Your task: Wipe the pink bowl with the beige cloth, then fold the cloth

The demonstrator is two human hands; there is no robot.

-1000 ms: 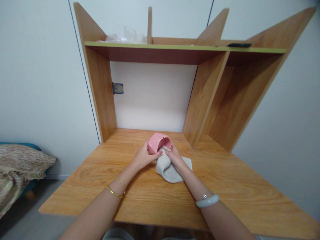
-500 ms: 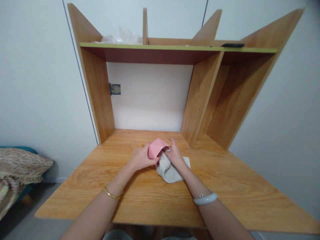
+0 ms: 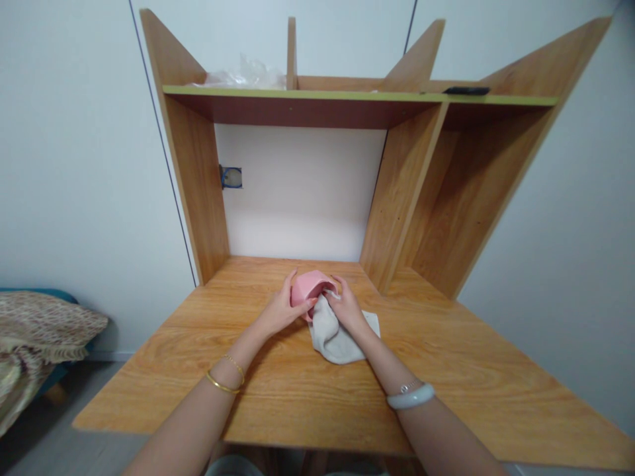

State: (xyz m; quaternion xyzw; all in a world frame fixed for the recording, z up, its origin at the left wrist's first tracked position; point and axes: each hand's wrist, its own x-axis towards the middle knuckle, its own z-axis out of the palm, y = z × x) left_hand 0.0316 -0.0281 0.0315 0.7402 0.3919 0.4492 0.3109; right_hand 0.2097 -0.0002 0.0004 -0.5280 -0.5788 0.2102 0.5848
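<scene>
A pink faceted pot-like container (image 3: 308, 283) is tilted over the desk, its opening turned toward me and to the right. My left hand (image 3: 286, 305) is closed around its left side, thumb at the rim. My right hand (image 3: 346, 306) grips a pale grey cloth (image 3: 330, 334) at the opening, with part of the cloth tucked inside the rim. The rest of the cloth hangs down and spreads on the desk under my right wrist. Some right fingertips are hidden by the container and the cloth.
The wooden desk (image 3: 278, 396) carries a hutch with a green-edged shelf (image 3: 307, 96). On that shelf lie a clear plastic bag (image 3: 245, 74) and a dark flat object (image 3: 467, 90). An open wall box (image 3: 231, 177) shows blue wire. A patterned blanket (image 3: 44, 324) covers blue furniture at left.
The container has turned so its opening shows more toward me. My left thumb has shifted up along the rim, and my right hand has moved slightly with the cloth.
</scene>
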